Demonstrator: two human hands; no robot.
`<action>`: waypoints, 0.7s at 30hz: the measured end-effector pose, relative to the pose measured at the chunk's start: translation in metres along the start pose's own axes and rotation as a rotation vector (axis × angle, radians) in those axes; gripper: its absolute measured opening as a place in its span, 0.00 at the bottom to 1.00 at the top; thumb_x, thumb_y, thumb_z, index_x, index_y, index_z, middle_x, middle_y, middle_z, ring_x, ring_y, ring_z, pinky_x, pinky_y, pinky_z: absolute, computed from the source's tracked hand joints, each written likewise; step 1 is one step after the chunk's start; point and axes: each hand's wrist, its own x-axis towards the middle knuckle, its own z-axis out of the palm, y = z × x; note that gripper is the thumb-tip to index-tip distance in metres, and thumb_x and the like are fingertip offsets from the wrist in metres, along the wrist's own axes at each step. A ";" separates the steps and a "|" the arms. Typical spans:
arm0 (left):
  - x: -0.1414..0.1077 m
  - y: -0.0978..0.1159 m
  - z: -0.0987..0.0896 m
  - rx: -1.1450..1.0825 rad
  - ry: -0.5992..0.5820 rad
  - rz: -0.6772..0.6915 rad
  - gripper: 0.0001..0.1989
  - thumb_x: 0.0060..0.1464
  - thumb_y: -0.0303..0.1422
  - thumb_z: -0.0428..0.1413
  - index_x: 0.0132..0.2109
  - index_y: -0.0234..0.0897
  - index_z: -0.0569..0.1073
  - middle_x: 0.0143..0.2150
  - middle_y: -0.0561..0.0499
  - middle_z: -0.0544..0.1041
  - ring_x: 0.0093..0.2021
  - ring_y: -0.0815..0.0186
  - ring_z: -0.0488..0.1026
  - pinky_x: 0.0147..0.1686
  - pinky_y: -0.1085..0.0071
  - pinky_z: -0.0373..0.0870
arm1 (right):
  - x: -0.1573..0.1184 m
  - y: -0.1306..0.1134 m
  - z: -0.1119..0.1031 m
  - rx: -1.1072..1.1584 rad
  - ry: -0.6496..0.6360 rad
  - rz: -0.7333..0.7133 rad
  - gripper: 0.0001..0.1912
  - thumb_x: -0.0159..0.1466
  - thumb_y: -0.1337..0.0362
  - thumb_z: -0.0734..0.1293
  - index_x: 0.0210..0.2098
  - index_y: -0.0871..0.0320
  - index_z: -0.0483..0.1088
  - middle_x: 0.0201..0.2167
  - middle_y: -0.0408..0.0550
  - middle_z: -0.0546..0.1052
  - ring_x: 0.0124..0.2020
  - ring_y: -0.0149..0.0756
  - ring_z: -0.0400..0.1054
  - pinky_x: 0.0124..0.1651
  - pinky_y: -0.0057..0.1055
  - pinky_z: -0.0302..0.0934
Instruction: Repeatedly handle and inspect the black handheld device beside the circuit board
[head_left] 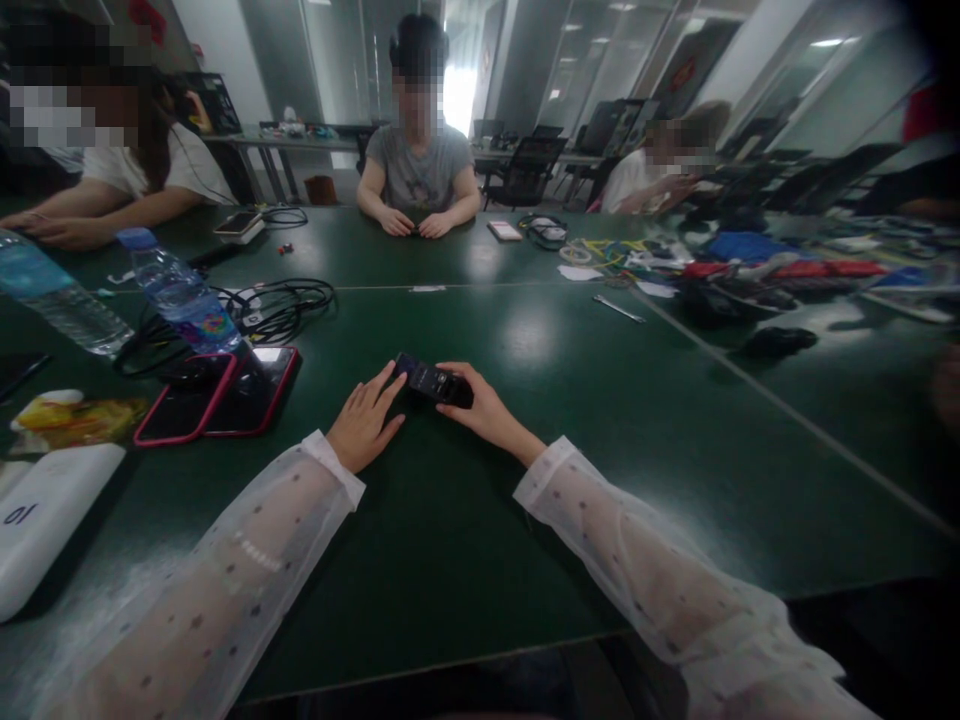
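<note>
A small black device (pixel 433 382) with a lit display rests at the middle of the dark green table (pixel 450 540). Around its right end curl the thumb and fingers of my right hand (pixel 484 405). My left hand (pixel 367 418) has its fingers spread, with the fingertips at the device's left end, by a dark flat part (pixel 406 366). Sheer white dotted sleeves cover both forearms. To the left lie two phones with red-pink edges, one (pixel 187 400) partly over the other (pixel 259 392).
Left are two water bottles (pixel 184 300) (pixel 64 295), black cables (pixel 289 305) and a white case (pixel 56 525). Tangled cables and bags (pixel 787 270) lie right, near a metal tool (pixel 619 309). A person (pixel 418 170) sits opposite; others sit at the far left and right.
</note>
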 end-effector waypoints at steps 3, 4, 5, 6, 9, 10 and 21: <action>0.000 0.002 -0.002 0.005 -0.010 -0.002 0.31 0.65 0.38 0.46 0.70 0.43 0.43 0.72 0.42 0.45 0.67 0.49 0.53 0.62 0.46 0.53 | 0.001 0.004 -0.002 0.082 -0.008 0.018 0.30 0.58 0.66 0.70 0.58 0.48 0.60 0.55 0.48 0.69 0.54 0.44 0.65 0.58 0.49 0.58; 0.001 0.002 -0.002 0.007 -0.012 -0.005 0.31 0.65 0.37 0.46 0.70 0.43 0.43 0.72 0.42 0.44 0.67 0.50 0.53 0.62 0.46 0.53 | 0.001 0.004 -0.002 0.112 -0.012 0.018 0.30 0.58 0.66 0.70 0.58 0.48 0.60 0.54 0.48 0.69 0.55 0.43 0.65 0.58 0.49 0.58; 0.001 0.002 -0.002 0.008 -0.017 -0.008 0.31 0.65 0.37 0.46 0.70 0.43 0.43 0.72 0.42 0.44 0.67 0.50 0.53 0.63 0.46 0.53 | 0.001 0.005 -0.003 0.141 -0.017 0.017 0.30 0.58 0.66 0.70 0.58 0.48 0.60 0.55 0.48 0.69 0.55 0.43 0.65 0.59 0.48 0.58; 0.001 0.003 -0.002 0.009 -0.021 -0.012 0.31 0.65 0.37 0.46 0.70 0.43 0.43 0.72 0.42 0.44 0.67 0.50 0.53 0.63 0.46 0.53 | 0.002 0.005 -0.003 0.165 -0.021 0.016 0.30 0.58 0.66 0.70 0.58 0.48 0.60 0.55 0.48 0.69 0.55 0.42 0.65 0.59 0.48 0.58; 0.000 0.003 -0.002 0.009 -0.028 -0.016 0.32 0.65 0.36 0.46 0.70 0.44 0.41 0.72 0.42 0.43 0.67 0.50 0.54 0.63 0.47 0.53 | 0.002 0.004 -0.004 0.206 -0.026 0.025 0.29 0.58 0.66 0.70 0.58 0.48 0.60 0.55 0.48 0.69 0.55 0.41 0.66 0.59 0.47 0.59; 0.000 0.003 -0.002 0.008 -0.027 -0.016 0.32 0.65 0.36 0.46 0.70 0.44 0.41 0.72 0.42 0.43 0.67 0.51 0.54 0.63 0.47 0.53 | 0.002 0.004 -0.004 0.213 -0.024 0.029 0.29 0.58 0.66 0.70 0.58 0.48 0.60 0.54 0.48 0.70 0.55 0.41 0.66 0.58 0.47 0.60; 0.001 0.004 -0.005 0.014 -0.042 -0.028 0.33 0.65 0.37 0.46 0.70 0.45 0.39 0.72 0.43 0.43 0.67 0.51 0.55 0.62 0.47 0.54 | 0.003 -0.002 -0.007 0.236 -0.037 0.076 0.29 0.59 0.65 0.70 0.58 0.49 0.60 0.55 0.49 0.70 0.56 0.42 0.66 0.59 0.49 0.59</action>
